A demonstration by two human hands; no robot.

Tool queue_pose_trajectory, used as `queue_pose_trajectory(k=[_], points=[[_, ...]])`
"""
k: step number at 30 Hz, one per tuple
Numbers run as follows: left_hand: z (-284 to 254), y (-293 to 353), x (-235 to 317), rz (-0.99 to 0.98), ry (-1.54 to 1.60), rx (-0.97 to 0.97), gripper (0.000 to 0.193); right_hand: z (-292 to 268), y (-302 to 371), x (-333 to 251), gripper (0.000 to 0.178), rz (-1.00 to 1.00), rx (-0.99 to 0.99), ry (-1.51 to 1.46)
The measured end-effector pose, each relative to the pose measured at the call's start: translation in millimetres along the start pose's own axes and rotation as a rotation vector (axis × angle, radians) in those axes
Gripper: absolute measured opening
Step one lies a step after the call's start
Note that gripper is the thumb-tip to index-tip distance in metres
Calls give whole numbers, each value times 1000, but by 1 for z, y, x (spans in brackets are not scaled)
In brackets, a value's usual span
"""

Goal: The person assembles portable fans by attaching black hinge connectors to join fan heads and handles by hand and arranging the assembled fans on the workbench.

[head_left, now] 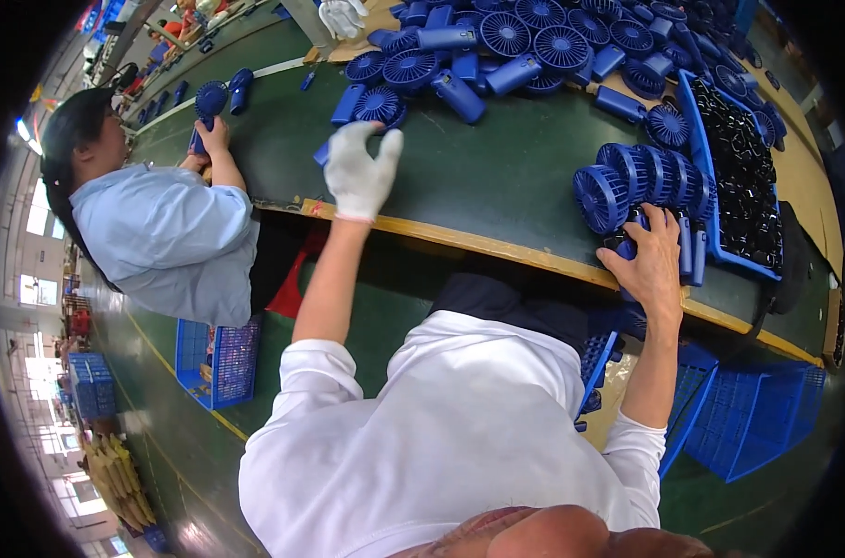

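My left hand (362, 172), in a white knit glove, is above the bench with its thumb and fingers apart. Just beyond its fingertips lies a blue handheld fan (378, 105) at the near edge of a large heap of such fans (506, 37). At the right, a row of blue handheld fans (660, 177) lines up side by side, with handles toward me. My bare right hand (647, 256) is closed around the handle of the fan at the row's left end (599, 198); the fingers partly hide that handle.
A blue tray (706, 177) of small glossy black parts stands right of the row. The green bench has a wooden front edge (460, 237). At the left, a co-worker (162, 223) holds another blue fan (211, 100). Blue plastic crates (748, 418) stand below at the right.
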State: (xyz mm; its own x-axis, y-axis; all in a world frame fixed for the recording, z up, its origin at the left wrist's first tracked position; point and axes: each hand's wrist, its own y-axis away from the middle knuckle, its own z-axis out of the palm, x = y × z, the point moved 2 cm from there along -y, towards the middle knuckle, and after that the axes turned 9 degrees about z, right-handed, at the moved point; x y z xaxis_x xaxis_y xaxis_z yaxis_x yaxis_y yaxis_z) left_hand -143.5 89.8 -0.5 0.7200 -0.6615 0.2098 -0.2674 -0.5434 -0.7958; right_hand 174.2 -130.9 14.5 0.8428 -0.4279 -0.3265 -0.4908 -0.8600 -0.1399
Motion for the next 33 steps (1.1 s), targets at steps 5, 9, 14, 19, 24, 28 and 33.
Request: queue_pose_trajectory(k=[5, 9, 14, 19, 24, 28, 33], points=[[28, -12, -88, -67, -398, -340, 62, 7, 17, 1, 28, -210, 108, -46], [41, -28, -49, 23, -509, -567, 63, 7, 75, 19, 29, -313, 324, -110], [11, 4, -63, 129, -446, -448, 60, 47, 176, 71, 30, -105, 629, -99], [1, -2, -28, 179, -7, -695, 43, 106, 269, 124, 33, 514, 389, -57], [19, -22, 48, 432, 217, -904, 41, 203, 319, 220, 49, 1197, -191, 5], [49, -23, 106, 668, 205, -878, 40, 256, 351, 273, 52, 1292, -392, -238], [71, -14, 155, 814, 290, -635, 37, 223, 263, 257, 25, 951, -418, -651]])
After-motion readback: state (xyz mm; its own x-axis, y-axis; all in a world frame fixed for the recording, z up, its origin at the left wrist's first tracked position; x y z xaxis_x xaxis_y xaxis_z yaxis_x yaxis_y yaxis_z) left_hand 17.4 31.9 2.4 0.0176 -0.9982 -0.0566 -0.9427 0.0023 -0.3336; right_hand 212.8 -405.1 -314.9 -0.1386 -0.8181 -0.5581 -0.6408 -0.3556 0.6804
